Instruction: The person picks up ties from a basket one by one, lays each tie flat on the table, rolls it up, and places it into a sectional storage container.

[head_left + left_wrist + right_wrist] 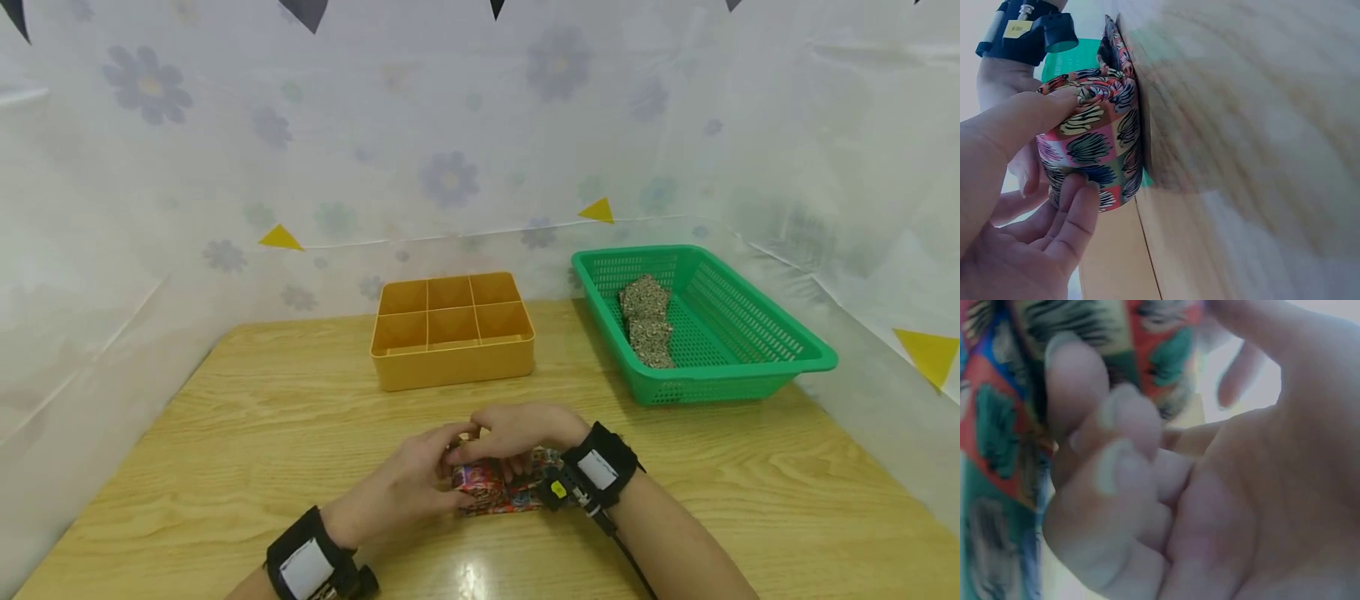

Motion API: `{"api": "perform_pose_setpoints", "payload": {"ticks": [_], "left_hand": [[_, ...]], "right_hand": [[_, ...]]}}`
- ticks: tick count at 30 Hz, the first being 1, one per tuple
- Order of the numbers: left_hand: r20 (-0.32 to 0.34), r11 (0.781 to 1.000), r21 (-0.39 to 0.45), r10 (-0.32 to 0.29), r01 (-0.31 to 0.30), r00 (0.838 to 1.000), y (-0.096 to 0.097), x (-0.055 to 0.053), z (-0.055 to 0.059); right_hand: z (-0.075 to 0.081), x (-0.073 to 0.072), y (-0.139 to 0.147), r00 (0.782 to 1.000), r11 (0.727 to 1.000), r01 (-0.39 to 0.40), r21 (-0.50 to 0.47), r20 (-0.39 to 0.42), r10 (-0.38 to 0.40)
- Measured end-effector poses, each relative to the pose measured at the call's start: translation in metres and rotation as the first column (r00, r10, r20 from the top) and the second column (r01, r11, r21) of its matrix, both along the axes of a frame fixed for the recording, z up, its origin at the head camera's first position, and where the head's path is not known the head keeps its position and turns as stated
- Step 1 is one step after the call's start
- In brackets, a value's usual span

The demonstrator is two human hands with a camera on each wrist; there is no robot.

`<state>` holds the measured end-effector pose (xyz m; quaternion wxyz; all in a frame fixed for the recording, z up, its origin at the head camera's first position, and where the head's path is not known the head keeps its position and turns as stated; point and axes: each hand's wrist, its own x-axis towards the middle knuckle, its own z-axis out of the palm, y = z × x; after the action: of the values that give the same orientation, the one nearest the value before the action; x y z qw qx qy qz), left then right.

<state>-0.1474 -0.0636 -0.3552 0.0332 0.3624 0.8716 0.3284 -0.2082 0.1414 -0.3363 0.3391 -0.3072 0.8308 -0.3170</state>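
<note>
A piece of cloth with a bright patchwork print lies on the table in front of me, partly rolled into a thick cylinder with a flat part trailing to the right. My left hand grips the roll's left end. In the left wrist view, its thumb presses the coiled end of the cloth while the fingers curl under the side. From above, my right hand reaches over the roll. Its curled fingertips hold the cloth in the right wrist view, where the print is blurred.
Behind the hands stands a yellow-orange organizer box with several compartments. At the back right is a green plastic basket, with speckled brown bundles along its left side. A pale flowered curtain surrounds the wooden table.
</note>
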Motion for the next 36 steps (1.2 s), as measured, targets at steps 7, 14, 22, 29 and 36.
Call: {"api": "perform_pose_setpoints", "payload": {"ticks": [7, 14, 22, 29, 36], "left_hand": [[-0.035, 1.0, -0.005, 0.012, -0.012, 0.999, 0.001, 0.0, -0.002], [0.019, 0.998, -0.049, 0.045, -0.044, 0.999, 0.0, 0.001, -0.003], [0.088, 0.995, -0.085, 0.062, -0.055, 0.994, -0.001, 0.002, -0.003], [0.095, 0.998, -0.051, 0.043, -0.038, 0.995, -0.004, -0.002, -0.001], [0.035, 0.997, -0.053, 0.066, -0.064, 0.997, -0.002, 0.001, -0.002]], "right_hand": [[-0.005, 0.001, -0.004, 1.0, 1.0, 0.012, 0.009, 0.016, -0.012], [-0.003, 0.003, -0.003, 0.991, 0.994, 0.11, -0.01, 0.075, -0.109], [-0.004, 0.0, 0.002, 0.979, 0.991, 0.105, -0.082, 0.185, -0.088], [-0.001, -0.003, 0.007, 0.986, 0.993, 0.118, -0.022, 0.122, -0.114], [0.004, 0.001, -0.002, 0.995, 0.995, 0.091, 0.027, -0.054, -0.09]]}}
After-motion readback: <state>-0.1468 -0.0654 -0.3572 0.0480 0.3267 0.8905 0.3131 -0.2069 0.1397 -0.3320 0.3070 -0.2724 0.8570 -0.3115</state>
